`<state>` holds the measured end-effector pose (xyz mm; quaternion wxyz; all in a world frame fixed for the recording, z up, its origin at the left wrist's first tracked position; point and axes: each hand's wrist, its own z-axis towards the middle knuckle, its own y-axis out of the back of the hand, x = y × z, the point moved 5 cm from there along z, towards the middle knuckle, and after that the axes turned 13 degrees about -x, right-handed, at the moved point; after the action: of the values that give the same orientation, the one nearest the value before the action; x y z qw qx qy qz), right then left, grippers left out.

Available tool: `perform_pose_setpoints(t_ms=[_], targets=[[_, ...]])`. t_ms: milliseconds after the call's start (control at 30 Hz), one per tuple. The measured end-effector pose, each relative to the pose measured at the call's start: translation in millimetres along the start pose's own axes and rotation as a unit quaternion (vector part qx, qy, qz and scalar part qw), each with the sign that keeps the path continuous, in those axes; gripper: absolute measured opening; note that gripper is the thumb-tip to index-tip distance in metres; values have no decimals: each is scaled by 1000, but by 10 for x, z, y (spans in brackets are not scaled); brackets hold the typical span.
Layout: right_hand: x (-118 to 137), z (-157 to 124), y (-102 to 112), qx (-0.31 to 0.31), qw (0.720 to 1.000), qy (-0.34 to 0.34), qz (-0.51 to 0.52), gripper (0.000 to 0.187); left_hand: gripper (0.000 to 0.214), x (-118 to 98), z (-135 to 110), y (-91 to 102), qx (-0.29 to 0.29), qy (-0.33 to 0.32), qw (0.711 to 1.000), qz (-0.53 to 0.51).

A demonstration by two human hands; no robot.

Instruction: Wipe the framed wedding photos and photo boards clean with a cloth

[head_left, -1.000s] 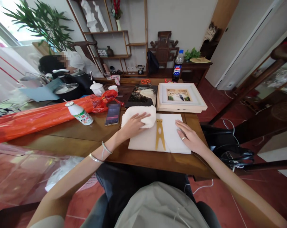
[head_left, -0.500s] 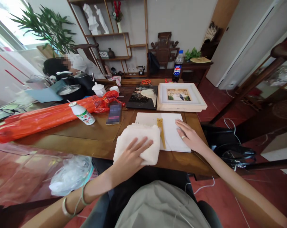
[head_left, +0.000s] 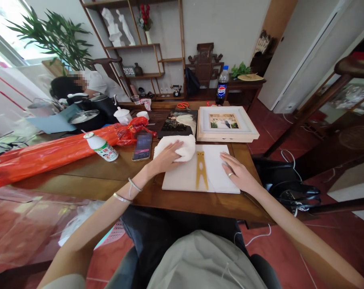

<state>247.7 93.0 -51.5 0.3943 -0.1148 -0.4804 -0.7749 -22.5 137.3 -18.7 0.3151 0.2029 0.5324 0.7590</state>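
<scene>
My left hand (head_left: 169, 156) lies on top of a folded white fluffy cloth (head_left: 188, 149), fingers stretched out and pressing it down. The cloth covers the far left corner of a white sheet or board (head_left: 179, 176) near the table's front edge. On the right side of that white surface rests my right hand (head_left: 236, 170), fingers extended, with a ring on one of them. Between the hands lies a flat yellow A-shaped piece (head_left: 201, 170) with a cut-out and small holes at its top.
Behind are a white framed photo (head_left: 248, 127), a dark photo panel (head_left: 172, 126), orange-handled scissors (head_left: 182, 105) and a cola bottle (head_left: 222, 86). To the left stand a phone (head_left: 142, 146), a white bottle (head_left: 102, 147), a long red plastic-wrapped bundle (head_left: 58, 154) and a pot (head_left: 84, 118). A person sits far left.
My left hand has slid the cloth away from me, off the table's front edge, uncovering the left part of the white surface and the yellow piece. My right hand stays in place.
</scene>
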Motion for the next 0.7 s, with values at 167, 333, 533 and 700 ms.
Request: perform_pose_setpoints(t_ms=[167,333,533,700], targets=[[6,0,8,-4,1000,-2,4,47,23,-152,-188,38,20,-26,999,8],[4,-5,-4,0,1000,1,1,47,16,-700,-608,266,20,-63,997,-43],[-10,-6,-12,-2,1000,9,-5,47,24,-871,-633,326,-3,-54,997,-53],[5,-5,-4,-2,1000,11,0,46,36,-497,-227,124,-15,-13,1000,9]])
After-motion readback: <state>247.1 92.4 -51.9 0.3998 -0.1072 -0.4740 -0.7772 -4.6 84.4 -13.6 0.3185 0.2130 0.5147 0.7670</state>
